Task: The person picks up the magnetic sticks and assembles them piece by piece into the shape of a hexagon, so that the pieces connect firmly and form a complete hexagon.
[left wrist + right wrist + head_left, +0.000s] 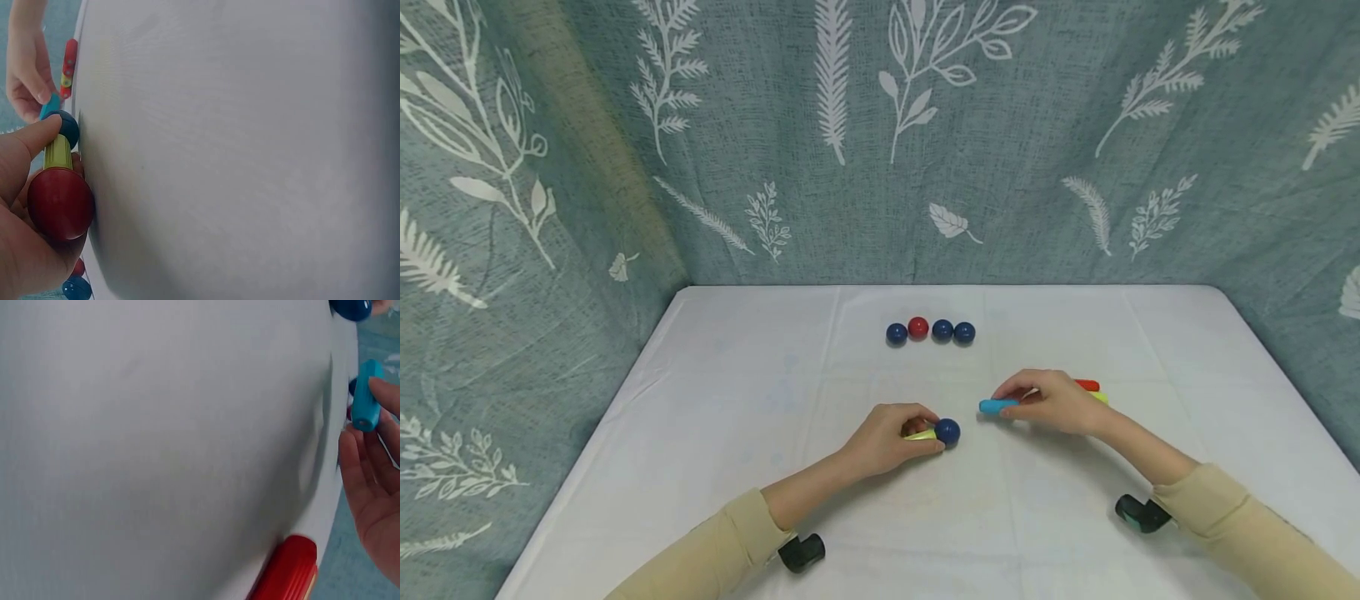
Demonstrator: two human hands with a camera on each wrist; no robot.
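Note:
My left hand (886, 439) grips a yellow ridged stick (921, 435) with a dark blue ball (947, 432) on its right end. In the left wrist view a red ball (60, 203) sits on the stick's other end, which the hand hides from the head view. My right hand (1060, 402) pinches a light blue stick (997, 407) between thumb and fingers. That stick points left toward the blue ball, with a gap between them in the head view.
Toward the back of the white-covered table (737, 358) lies a row of several balls, a red ball (917, 327) among dark blue ones (943, 331). Behind my right hand, a red stick (1087, 385) and a yellow-green stick (1100, 397) are partly hidden. A patterned curtain (865, 208) hangs behind.

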